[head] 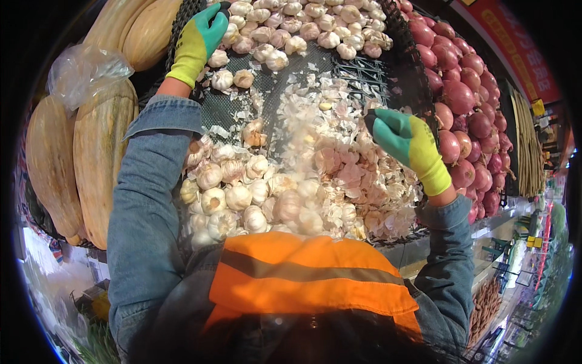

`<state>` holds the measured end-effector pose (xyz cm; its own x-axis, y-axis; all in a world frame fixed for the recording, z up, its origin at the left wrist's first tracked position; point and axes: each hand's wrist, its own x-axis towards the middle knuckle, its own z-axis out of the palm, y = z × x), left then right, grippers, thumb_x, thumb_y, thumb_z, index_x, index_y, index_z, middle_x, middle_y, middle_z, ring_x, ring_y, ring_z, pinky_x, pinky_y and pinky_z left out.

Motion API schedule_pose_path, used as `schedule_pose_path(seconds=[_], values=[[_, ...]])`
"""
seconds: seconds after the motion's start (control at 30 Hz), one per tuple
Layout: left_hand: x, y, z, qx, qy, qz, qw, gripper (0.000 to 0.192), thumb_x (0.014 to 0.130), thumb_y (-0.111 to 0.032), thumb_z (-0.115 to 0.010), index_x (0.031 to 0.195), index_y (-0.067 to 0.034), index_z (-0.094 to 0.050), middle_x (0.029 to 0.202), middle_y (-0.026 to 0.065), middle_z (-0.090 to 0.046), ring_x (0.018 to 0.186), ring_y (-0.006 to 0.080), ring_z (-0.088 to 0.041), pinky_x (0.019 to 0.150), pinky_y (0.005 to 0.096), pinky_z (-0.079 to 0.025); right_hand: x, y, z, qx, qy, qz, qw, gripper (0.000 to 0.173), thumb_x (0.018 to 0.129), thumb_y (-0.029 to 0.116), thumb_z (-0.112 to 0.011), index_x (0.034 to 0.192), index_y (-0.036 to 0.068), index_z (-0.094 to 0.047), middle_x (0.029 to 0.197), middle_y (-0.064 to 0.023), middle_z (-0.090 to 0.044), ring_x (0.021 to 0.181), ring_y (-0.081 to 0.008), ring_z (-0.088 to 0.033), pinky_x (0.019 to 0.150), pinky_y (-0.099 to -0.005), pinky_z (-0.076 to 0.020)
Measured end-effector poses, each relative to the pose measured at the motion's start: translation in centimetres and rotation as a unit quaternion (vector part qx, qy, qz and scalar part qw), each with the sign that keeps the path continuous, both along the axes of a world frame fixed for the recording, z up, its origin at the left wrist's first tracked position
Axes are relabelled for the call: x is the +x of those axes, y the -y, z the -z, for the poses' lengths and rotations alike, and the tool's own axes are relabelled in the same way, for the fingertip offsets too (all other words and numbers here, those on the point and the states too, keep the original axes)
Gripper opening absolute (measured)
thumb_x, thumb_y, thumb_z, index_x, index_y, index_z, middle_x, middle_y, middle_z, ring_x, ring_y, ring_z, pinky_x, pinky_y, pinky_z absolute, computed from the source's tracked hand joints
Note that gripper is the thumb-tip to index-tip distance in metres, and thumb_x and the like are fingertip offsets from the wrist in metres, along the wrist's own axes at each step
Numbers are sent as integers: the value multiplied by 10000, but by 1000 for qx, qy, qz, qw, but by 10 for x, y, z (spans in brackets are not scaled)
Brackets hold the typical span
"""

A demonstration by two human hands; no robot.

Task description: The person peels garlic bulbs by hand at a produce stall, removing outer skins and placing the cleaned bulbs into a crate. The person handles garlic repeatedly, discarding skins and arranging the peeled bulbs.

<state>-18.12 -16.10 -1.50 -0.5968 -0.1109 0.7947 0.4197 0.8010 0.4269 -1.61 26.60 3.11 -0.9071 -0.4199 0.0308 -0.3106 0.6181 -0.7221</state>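
Observation:
My left hand [200,43], in a yellow-green work glove with teal fingers and dark tips, is at the far left of the crate, beside the back heap of garlic bulbs [295,22]. Its fingers are curled, and whether anything is between them is hidden. My right hand [407,143], gloved alike, hovers over loose garlic skins [359,168] with its fingers drawn together; I cannot tell if they pinch anything. A nearer pile of garlic bulbs [238,198] lies close to my body. Between the piles, bare black mesh liner [223,111] shows, scattered with skin flakes.
Black crate walls [411,59] enclose the garlic. To the right, red onions [470,123] are heaped, with long brown roots [527,145] beyond. Large tan squashes [97,159] lie at the left under a clear plastic bag [88,73]. My orange vest [309,273] reaches the near pile.

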Motion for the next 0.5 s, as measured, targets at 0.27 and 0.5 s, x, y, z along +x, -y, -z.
schedule_pose_path(seconds=[0.27, 0.5], values=[[3, -1, 1, 1, 0, -13, 1000, 313, 934, -214, -624, 1164, -16, -700, 1066, 220, -716, 1001, 371, -694, 883, 425, -551, 19, 60, 60, 251, -250, -224, 908, 426, 789, 297, -715, 1174, 116, -687, 898, -120, -685, 793, -337, -672, 721, -437, -546], [0, 1, 3, -15, 8, -4, 1000, 296, 925, -196, -619, 1154, -30, -707, 1043, 218, -709, 979, 373, -690, 870, 424, -547, 13, 17, 48, -346, 247, 36, 905, 488, 997, 380, -579, 1331, 26, -611, 1042, -144, -726, 841, -219, -701, 708, -292, -547]])
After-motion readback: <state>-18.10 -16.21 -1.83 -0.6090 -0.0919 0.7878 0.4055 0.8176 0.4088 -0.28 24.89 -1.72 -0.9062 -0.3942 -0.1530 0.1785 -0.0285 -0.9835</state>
